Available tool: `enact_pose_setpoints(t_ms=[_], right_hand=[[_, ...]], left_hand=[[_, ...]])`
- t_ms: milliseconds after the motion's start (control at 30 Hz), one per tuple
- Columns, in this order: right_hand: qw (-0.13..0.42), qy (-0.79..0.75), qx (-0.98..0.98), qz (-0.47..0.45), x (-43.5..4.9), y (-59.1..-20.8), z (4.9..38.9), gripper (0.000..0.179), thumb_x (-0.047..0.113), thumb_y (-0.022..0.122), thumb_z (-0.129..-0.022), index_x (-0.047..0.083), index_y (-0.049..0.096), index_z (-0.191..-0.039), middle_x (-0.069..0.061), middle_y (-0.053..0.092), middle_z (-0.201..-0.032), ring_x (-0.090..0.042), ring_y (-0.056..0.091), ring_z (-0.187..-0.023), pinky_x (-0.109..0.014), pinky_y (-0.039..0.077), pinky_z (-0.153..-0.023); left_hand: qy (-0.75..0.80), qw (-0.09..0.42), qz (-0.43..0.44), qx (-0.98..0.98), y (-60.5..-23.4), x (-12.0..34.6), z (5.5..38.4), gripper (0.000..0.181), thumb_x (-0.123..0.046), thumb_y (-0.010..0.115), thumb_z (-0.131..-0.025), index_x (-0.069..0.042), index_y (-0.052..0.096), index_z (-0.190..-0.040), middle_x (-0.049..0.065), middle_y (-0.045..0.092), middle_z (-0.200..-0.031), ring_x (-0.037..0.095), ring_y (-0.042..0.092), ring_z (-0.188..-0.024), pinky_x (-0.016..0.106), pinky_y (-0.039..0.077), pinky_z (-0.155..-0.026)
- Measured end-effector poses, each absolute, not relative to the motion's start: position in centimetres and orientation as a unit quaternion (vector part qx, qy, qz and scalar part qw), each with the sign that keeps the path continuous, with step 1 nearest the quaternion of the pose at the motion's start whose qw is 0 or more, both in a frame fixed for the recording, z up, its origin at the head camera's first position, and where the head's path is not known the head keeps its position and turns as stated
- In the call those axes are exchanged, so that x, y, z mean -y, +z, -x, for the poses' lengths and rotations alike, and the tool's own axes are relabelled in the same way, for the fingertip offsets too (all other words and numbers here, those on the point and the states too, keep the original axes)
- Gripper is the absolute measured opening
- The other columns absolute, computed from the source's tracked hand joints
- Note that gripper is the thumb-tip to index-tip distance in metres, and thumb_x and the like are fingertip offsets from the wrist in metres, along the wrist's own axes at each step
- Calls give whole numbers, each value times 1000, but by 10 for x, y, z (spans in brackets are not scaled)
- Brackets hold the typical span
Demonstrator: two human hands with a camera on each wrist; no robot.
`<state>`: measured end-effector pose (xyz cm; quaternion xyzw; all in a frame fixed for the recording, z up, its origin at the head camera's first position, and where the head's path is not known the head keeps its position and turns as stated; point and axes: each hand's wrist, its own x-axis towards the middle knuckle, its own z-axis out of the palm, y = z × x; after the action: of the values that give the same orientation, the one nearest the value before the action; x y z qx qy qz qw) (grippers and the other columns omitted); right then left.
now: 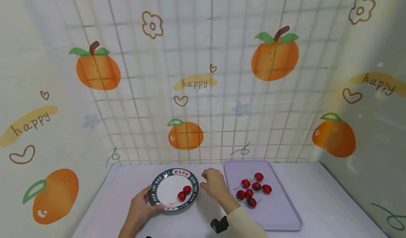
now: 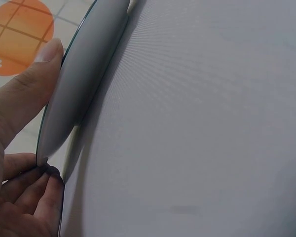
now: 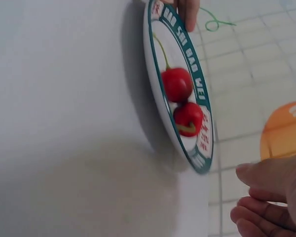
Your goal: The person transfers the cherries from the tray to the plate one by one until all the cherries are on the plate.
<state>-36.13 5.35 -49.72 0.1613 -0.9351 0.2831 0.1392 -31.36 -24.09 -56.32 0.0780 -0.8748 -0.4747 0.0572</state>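
A white plate (image 1: 168,188) with a dark green lettered rim stands on the table. Two red cherries (image 1: 182,195) with stems lie on it, right of its middle. My left hand (image 1: 140,207) grips the plate's left edge. Its thumb lies along the rim, and the fingers bend at the outer side, as the left wrist view shows. Just off the plate's right edge is my right hand (image 1: 216,186), fingers loosely bent with nothing between them. In the right wrist view, this hand (image 3: 274,197) appears beyond the near end of the plate, apart from it.
A lilac tray (image 1: 282,213) lies on the right of the table, with several cherries (image 1: 256,186) on it. A small black object (image 1: 220,225) is by the right sleeve (image 1: 245,224). Behind the table hangs a curtain (image 1: 196,37) printed with oranges.
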Motion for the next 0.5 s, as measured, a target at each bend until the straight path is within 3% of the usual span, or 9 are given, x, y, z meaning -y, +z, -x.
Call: enact_pose_setpoints(t_ms=[500], right_hand=[[172,277,936,-134,-113,-492,365,25,4,90,-77,-4,76,-95,-12,75,-86,-26,70,-79,-47,65,-77]], left_hand=[[-474,61,-72,876,-568,244,315,121,-34,102,-56,8,43,-153,31,45,-156,46,47,-143,48,46,-117]])
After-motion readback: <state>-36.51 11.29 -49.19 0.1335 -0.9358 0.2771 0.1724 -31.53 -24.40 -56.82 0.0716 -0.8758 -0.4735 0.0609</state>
